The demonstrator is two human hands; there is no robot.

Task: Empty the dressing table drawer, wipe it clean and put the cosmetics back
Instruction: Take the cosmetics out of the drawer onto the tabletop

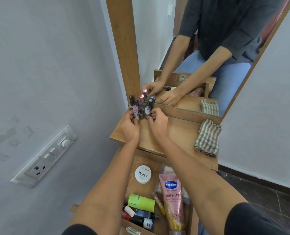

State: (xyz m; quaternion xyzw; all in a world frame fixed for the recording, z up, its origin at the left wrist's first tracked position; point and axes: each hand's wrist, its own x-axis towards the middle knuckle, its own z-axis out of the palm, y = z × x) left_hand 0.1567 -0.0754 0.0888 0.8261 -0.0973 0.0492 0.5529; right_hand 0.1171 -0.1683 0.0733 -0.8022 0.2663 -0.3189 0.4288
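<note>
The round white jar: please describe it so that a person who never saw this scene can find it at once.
Look into the open drawer below the wooden tabletop. The round white jar lies near the drawer's back, between the person's two forearms and left of the pink tube. It alone is flat and round, with "NAIL POLISH" printed on its lid.

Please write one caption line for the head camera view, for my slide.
Both hands gather nail polish bottles on the dressing table top; cosmetics remain in the open drawer.

The person wears a dark short-sleeved shirt (252,221) and blue jeans.
</note>
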